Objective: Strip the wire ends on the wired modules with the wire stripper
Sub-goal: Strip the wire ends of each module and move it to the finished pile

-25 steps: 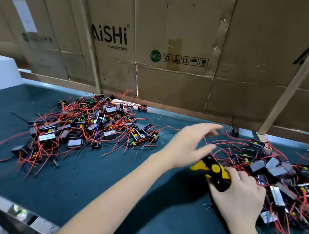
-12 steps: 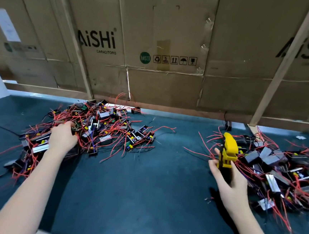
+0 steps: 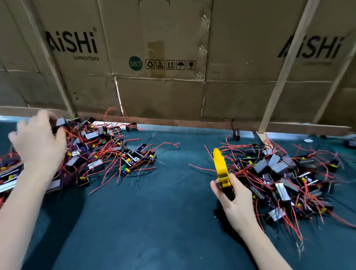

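Item one: my right hand (image 3: 234, 201), fingers curling round the black grip of a yellow-and-black plastic wire stripper (image 3: 221, 171), which I am holding upright over the dark teal felt-like bench top (image 3: 153, 229) with its yellow head pointing away from me and tilting slightly left. Item two: my left hand (image 3: 37, 142), motion-blurred, reaching into the left-hand heap of small black wired modules with red leads (image 3: 98, 149); the fingers are bending over a dark module with a grey face (image 3: 60, 123) at the heap's far-left edge, and whether they are actually pinching it or only touching it I cannot tell (the blur is hiding the fingertips). Item three: that left heap is lying spread from the bench's left edge toward the centre, red and a few black leads trailing outward across the cloth. Item four: a second heap of the same black modules with red leads (image 3: 281, 178), several showing silver-grey faces, is sitting just beside the stripper on its right, some leads reaching in front of the tool's head. Item five: a lone black module (image 3: 236, 136) is sitting at the back edge between the heaps. Item six: flattened brown cardboard cartons printed "AiSHi CAPACITORS" (image 3: 73, 44) are standing as a wall behind the bench, with pale wooden battens (image 3: 286, 64) leaning across them.
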### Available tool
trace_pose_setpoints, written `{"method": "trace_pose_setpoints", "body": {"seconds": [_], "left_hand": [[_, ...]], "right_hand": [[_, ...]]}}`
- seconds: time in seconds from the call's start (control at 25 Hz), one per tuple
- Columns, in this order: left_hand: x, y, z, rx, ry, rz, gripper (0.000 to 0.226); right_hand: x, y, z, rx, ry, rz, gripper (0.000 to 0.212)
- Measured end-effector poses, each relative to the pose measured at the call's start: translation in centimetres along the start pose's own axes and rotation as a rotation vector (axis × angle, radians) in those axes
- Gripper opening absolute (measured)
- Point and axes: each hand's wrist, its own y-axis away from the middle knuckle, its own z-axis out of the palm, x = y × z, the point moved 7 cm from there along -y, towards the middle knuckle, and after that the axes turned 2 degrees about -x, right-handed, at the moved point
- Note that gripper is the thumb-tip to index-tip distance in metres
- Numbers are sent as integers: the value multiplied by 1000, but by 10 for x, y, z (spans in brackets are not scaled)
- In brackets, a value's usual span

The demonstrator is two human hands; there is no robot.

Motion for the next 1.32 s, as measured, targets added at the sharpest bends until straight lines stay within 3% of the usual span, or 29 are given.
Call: {"method": "trace_pose_setpoints", "body": {"seconds": [0.04, 0.08, 0.16, 0.24, 0.32, 0.44, 0.56, 0.64, 0.72, 0.76, 0.84, 0.92, 1.0, 1.12, 1.2, 1.32], "left_hand": [[22, 4, -11, 29, 242, 44, 14], [47, 10, -14, -45, 493, 72, 13], [105, 48, 7, -437, 824, 115, 12], [155, 110, 41, -860, 754, 289, 12], [175, 161, 75, -1020, 514, 409, 6], [167, 170, 100, -923, 334, 361, 24], [172, 153, 81, -714, 577, 378, 34], [164, 138, 54, -381, 736, 309, 35], [139, 127, 31, -19, 704, 179, 34], [124, 123, 27, 86, 716, 122, 33], [99, 113, 37, 20, 881, 16, 30], [90, 109, 61, -239, 907, -44, 20], [88, 116, 81, -404, 547, -26, 20], [81, 127, 96, -516, 49, -38, 41], [78, 133, 100, -587, -50, -55, 50], [104, 148, 102, -669, 98, 50, 41]], "right_hand": [[0, 0, -1, 18, -8, -6, 35], [1, -1, -3, 33, -18, -3, 36], [5, -2, -8, 64, -31, 16, 37], [8, -2, -11, 84, -45, 22, 34], [7, -1, -13, 96, -68, 15, 29], [6, -1, -15, 118, -59, 2, 29], [3, -3, -19, 132, 24, -7, 25], [-5, -3, -24, 157, 163, -77, 23], [-13, -2, -25, 182, 321, -160, 33], [-16, -2, -24, 195, 385, -197, 38], [-19, -1, -22, 208, 451, -232, 42], [-21, -2, -21, 200, 468, -232, 41], [-22, -3, -22, 192, 457, -232, 39], [-22, -3, -26, 203, 430, -210, 36], [-21, -3, -28, 212, 413, -183, 35], [-17, -5, -30, 216, 387, -150, 32]]}}
